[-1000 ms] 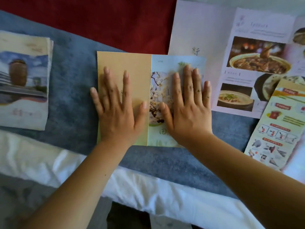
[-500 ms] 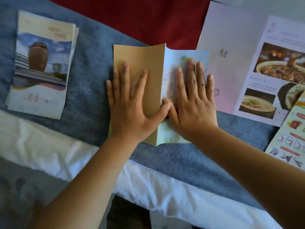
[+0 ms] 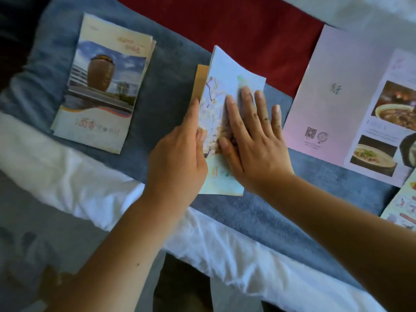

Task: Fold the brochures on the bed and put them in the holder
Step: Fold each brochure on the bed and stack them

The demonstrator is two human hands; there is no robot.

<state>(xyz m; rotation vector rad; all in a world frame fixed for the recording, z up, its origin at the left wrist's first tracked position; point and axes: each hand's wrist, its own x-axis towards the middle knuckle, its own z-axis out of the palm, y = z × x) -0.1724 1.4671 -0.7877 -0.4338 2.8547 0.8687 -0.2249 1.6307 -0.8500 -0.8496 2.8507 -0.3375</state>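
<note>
A blossom-print brochure [image 3: 227, 70] with a tan panel [image 3: 201, 83] lies on the blue blanket [image 3: 171, 70]. Its left side stands raised, and the top corner curls up off the bed. My left hand [image 3: 177, 154] grips that raised left edge, index finger pointing up along it. Flat on the blossom face rests my right hand [image 3: 254, 140], fingers straight and spread, pressing the brochure down. No holder is in view.
A folded stack of brochures with a brown jar picture [image 3: 103, 86] lies at the left. An unfolded food brochure [image 3: 333, 93] lies at the right, and an illustrated leaflet [image 3: 403, 210] at the right edge. Red cloth [image 3: 236, 23] lies behind, white sheet [image 3: 74, 176] in front.
The tan panel, flat under my left hand a second ago, has swung up and stands nearly on edge. My left hand moved from pressing flat to gripping the edge. The right hand stays put.
</note>
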